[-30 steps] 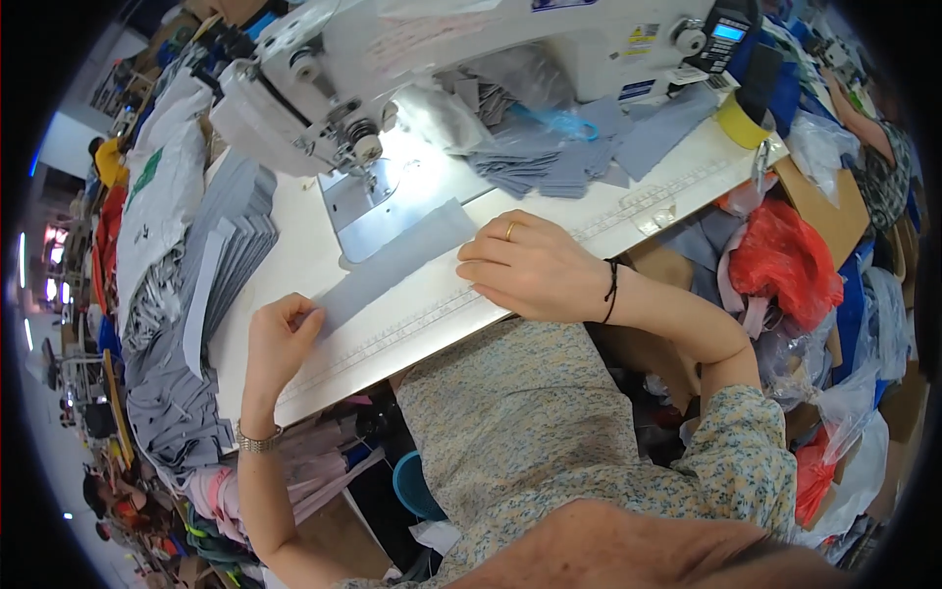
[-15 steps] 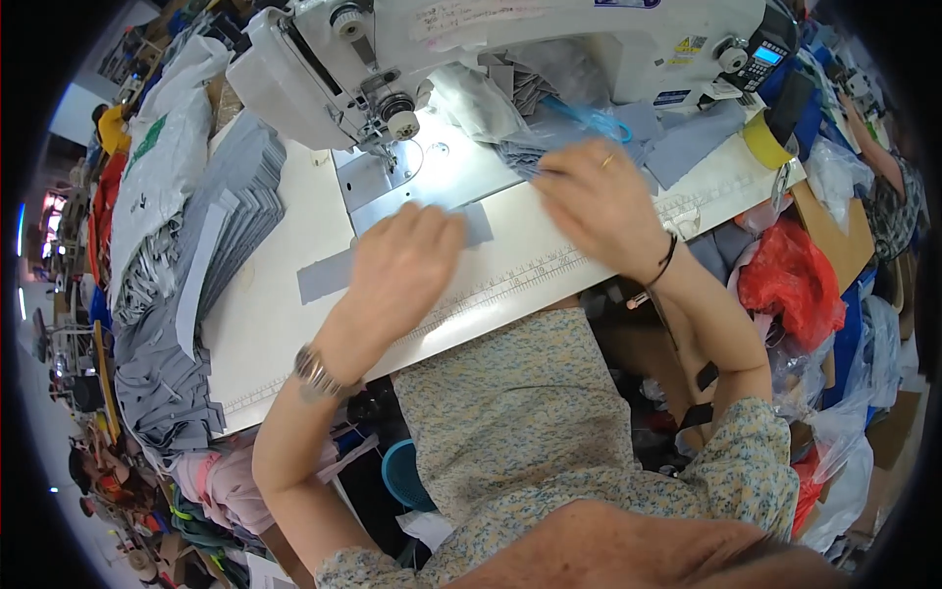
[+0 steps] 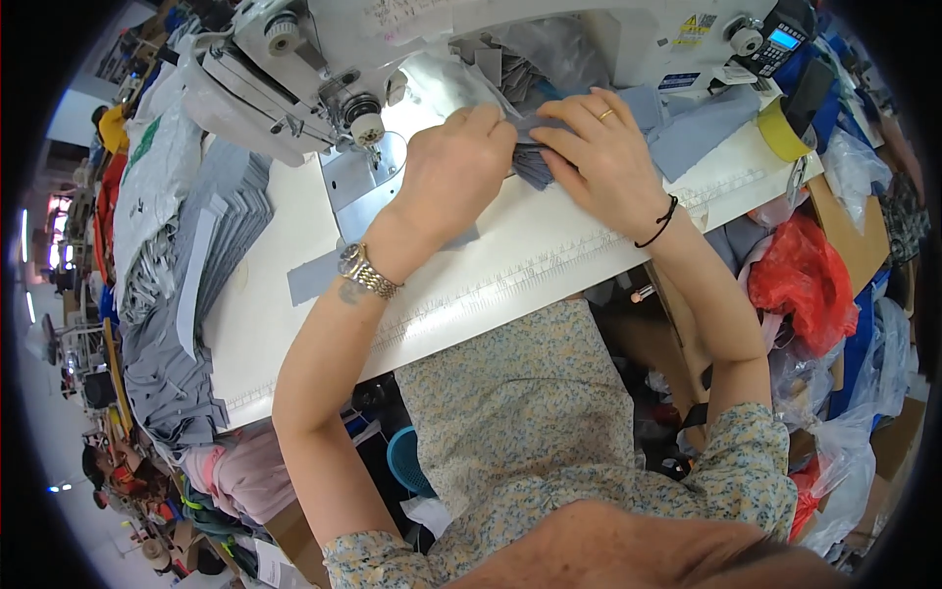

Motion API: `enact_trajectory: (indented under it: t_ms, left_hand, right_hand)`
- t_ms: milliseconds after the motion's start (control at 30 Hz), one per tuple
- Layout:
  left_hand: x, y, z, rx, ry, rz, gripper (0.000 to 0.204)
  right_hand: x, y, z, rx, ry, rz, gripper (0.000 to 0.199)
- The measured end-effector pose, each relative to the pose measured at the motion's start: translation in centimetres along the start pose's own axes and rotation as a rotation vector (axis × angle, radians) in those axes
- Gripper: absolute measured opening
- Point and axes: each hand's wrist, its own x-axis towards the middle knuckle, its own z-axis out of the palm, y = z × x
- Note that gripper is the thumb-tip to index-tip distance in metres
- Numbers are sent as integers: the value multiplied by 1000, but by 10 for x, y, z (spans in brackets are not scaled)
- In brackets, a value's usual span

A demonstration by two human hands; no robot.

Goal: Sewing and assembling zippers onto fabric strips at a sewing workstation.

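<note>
A small bundle of grey-blue fabric pieces (image 3: pixel 532 162) lies on the white sewing table (image 3: pixel 294 324), just right of the needle plate and in front of the white sewing machine (image 3: pixel 324 59). Both hands meet on it: the left hand (image 3: pixel 453 172), fingers curled down, pinches the bundle's left edge, and the right hand (image 3: pixel 601 157) (a ring on one finger, a dark band at the wrist) lies over its right side with the fingers bent and the tips pressing on the cloth. A metal wristwatch (image 3: pixel 368 273) sits on the left wrist, above a flat grey strip (image 3: pixel 316 278) lying on the table. More grey-blue pieces (image 3: pixel 702 128) are spread just beyond the right hand. A tall stack of cut grey pieces (image 3: pixel 186 294) runs along the table's left edge. At the far right corner sits a yellow tape roll (image 3: pixel 782 137), and below it a red plastic bag (image 3: pixel 797 285).
</note>
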Motion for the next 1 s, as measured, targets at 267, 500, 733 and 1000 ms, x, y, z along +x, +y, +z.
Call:
enact_trajectory:
  t_ms: [267, 500, 733, 1000]
  left_hand:
    - [-53, -9, -53, -278, 141, -241, 8]
    - [-115, -38, -89, -40, 172, -250, 10]
    - [-103, -55, -55, 90, 28, -90, 14]
    - [-116, -57, -51, -55, 13, -243, 13]
  right_hand:
    - [-1, 2, -1, -17, 49, -50, 15]
    - [7, -61, -1, 218, -237, -339, 35]
    - [67, -75, 51, 269, -511, -325, 46]
    - [60, -56, 51, 313, -351, -292, 37]
